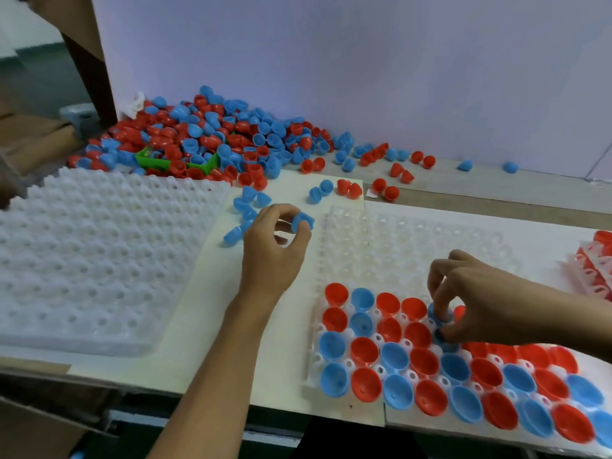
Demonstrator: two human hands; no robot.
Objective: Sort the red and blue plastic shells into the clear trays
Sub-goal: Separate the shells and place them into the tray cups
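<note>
Far out past the left hand's knuckles lies a stack of white trays (99, 260), their dimpled cups bare. Beyond it, well up from the fingertips, a big heap of shells (205, 137) in red and blue spreads against the pale wall (364, 61), with a green bin (155, 160) half buried in it. The left hand (275, 246) hovers over the white board (215, 309), its thumb and fingers curled round a blue shell (303, 221) pinched at the fingertips, lifted off the surface. Just beside the back of that hand sits a small cluster of loose blue shells (246, 207), and further up from the fingertips a few blue and red ones lie scattered on the table (496, 197). To the thumb side of the pinched shell begins the clear tray (381, 240), its far rows unfilled. Its near rows hold red and blue shells mixed together, open side up, one to a cup. The right hand (477, 299) reaches in over these rows with fingers bent downward, its fingertips gripping another blue shell (440, 314) that stands at the edge of the filled part, touching the tray among its red neighbours. Beyond the right wrist, at the far edge, a filled tray (592, 260) of red shells shows only in part.
</note>
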